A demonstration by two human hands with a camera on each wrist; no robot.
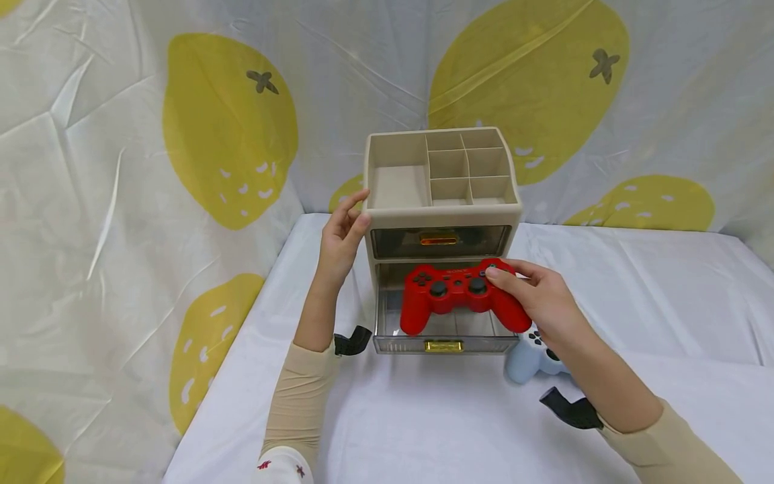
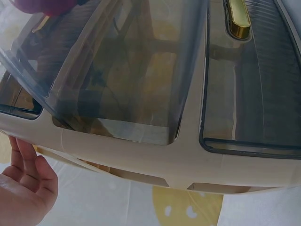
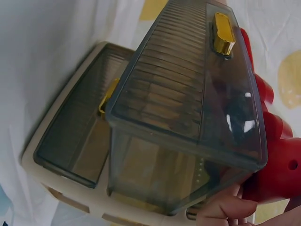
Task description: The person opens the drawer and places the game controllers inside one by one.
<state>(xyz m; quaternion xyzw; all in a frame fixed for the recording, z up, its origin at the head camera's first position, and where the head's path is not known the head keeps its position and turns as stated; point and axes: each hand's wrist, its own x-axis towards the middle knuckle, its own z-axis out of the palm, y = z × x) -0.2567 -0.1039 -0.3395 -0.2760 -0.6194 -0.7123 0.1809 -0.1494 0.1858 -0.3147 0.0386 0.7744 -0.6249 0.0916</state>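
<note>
A beige desktop organizer (image 1: pixel 444 215) stands on the white-covered table. One clear drawer (image 1: pixel 396 344), just below the top one, is pulled out. My right hand (image 1: pixel 550 299) grips a red game controller (image 1: pixel 417 306) by its right end, above the pulled-out drawer, thumb on its top face. In the right wrist view the controller (image 3: pixel 280 165) shows beside the drawer front, partly hidden by it. With extended fingers, my left hand (image 1: pixel 340 245) touches the organizer's upper left side. The left wrist view shows this hand (image 2: pixel 28 193) at the organizer's edge.
A light blue game controller (image 1: pixel 525 359) lies on the table right of the drawer, partly hidden by my right forearm. The top drawer (image 1: pixel 387 243) is closed, and open compartments (image 1: pixel 449 163) line the organizer's top. A lemon-print cloth (image 1: pixel 363 81) hangs behind.
</note>
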